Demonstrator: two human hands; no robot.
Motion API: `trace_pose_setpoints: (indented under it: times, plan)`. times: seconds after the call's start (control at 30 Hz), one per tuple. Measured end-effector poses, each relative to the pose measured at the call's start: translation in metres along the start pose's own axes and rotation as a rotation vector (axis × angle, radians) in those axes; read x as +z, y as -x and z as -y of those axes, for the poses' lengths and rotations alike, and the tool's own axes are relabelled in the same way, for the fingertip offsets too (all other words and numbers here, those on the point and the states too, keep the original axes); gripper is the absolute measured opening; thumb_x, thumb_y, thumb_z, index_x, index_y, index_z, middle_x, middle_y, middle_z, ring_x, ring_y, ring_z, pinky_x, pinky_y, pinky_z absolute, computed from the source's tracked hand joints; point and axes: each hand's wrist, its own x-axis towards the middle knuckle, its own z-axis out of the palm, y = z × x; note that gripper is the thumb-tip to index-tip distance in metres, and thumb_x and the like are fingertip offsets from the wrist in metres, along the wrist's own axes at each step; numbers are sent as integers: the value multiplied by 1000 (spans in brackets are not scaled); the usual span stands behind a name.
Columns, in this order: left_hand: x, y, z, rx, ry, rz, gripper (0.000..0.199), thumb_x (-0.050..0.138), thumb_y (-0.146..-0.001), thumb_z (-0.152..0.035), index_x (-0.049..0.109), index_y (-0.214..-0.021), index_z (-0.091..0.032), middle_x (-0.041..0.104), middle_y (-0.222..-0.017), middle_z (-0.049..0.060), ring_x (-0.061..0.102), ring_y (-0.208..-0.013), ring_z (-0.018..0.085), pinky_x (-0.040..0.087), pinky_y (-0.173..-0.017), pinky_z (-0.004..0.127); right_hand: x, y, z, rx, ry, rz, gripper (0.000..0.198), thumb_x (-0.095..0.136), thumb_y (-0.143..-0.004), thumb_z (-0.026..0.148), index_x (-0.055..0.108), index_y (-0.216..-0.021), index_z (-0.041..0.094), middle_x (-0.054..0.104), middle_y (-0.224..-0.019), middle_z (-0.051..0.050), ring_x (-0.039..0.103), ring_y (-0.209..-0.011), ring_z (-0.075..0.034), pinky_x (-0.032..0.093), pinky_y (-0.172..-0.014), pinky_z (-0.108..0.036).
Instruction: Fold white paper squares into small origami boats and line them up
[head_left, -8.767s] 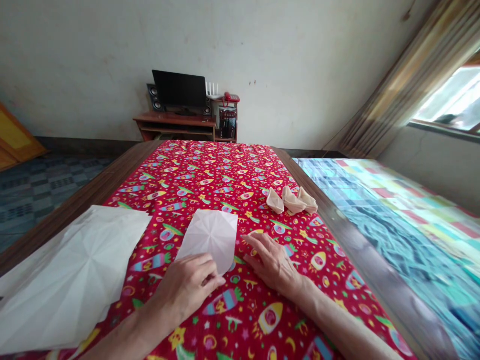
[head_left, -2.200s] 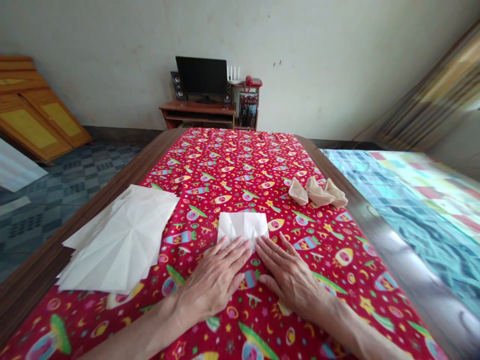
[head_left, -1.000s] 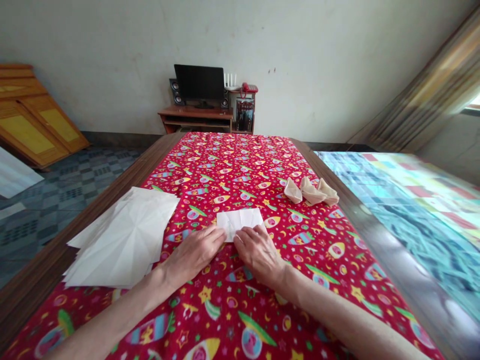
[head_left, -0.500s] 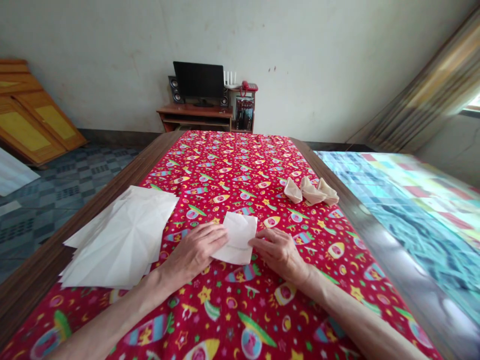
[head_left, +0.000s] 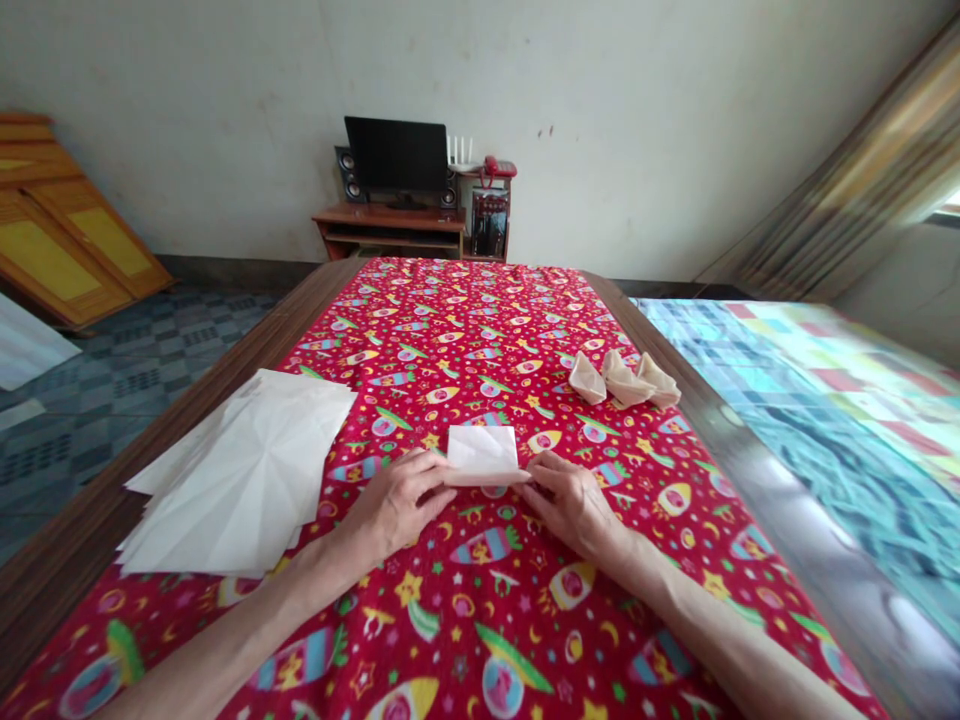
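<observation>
A small white sheet of folded paper (head_left: 482, 450) lies on the red patterned tablecloth (head_left: 480, 610) in front of me, its near edge turned up into a narrow flap. My left hand (head_left: 409, 497) pinches the left end of that flap between thumb and fingers. At the opposite end, my right hand (head_left: 571, 502) grips the flap the same way. To the left is a stack of larger creased white paper sheets (head_left: 247, 470). Three folded paper shapes (head_left: 626, 380), cream-coloured with pointed ends, sit in a row at the right.
The cloth covers a dark wooden table (head_left: 262, 335). Beyond it stand a monitor (head_left: 397, 155) on a desk and a red telephone (head_left: 495, 167). A bed with a patterned cover (head_left: 795, 400) adjoins the right side. A wooden cabinet (head_left: 67, 230) stands at the left.
The near part of the small paper has been lifted and folded away from me, so it looks shorter. Both hands have moved to the ends of the fold and pinch it.
</observation>
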Motion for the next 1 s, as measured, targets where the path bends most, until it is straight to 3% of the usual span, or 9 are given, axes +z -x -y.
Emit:
trace_pose_setpoints:
  times: [0.13, 0.33, 0.53, 0.73, 0.9, 1.0]
  plan:
    - [3, -7, 3, -133, 52, 8, 14, 53, -88, -20, 66, -83, -18, 66, -84, 3, 63, -80, 15, 49, -75, 26, 3, -7, -3, 106, -21, 7, 22, 52, -91, 30, 66, -76, 21, 62, -73, 0, 57, -62, -11, 41, -56, -21]
    - [3, -18, -1, -312, -99, 52, 29, 49, -91, -34, 60, -69, -18, 62, -67, 2, 59, -63, 14, 40, -60, 23, 7, -18, -2, 257, 76, 16, 24, 55, -87, 29, 62, -66, 20, 61, -62, 1, 56, -56, -12, 34, -53, -22]
    - [1, -24, -12, -421, -248, 53, 31, 48, -91, -38, 58, -68, -19, 63, -69, 2, 60, -64, 15, 32, -56, 24, 5, -28, 0, 274, 197, 58, 27, 50, -92, 33, 63, -72, 19, 64, -65, -2, 58, -58, -13, 34, -54, -23]
    - [-4, -31, -14, -494, -331, 158, 33, 48, -91, -40, 59, -66, -20, 66, -69, 3, 61, -64, 18, 25, -52, 25, 4, -38, 2, 262, 373, 119, 31, 47, -93, 34, 63, -73, 18, 65, -67, -6, 62, -66, -17, 33, -56, -25]
    - [-4, -31, -13, -473, -354, 153, 31, 46, -92, -37, 58, -70, -20, 63, -69, 2, 61, -64, 19, 34, -52, 27, 0, -43, 8, 311, 400, 191, 32, 45, -94, 33, 63, -74, 17, 66, -69, -6, 63, -68, -17, 30, -55, -25]
    - [-3, -32, -16, -359, -351, -8, 24, 43, -93, -33, 59, -96, -16, 64, -94, 9, 62, -85, 21, 47, -70, 30, -2, -44, 9, 334, 398, 214, 32, 45, -94, 34, 63, -74, 17, 66, -70, -6, 63, -69, -17, 29, -55, -25]
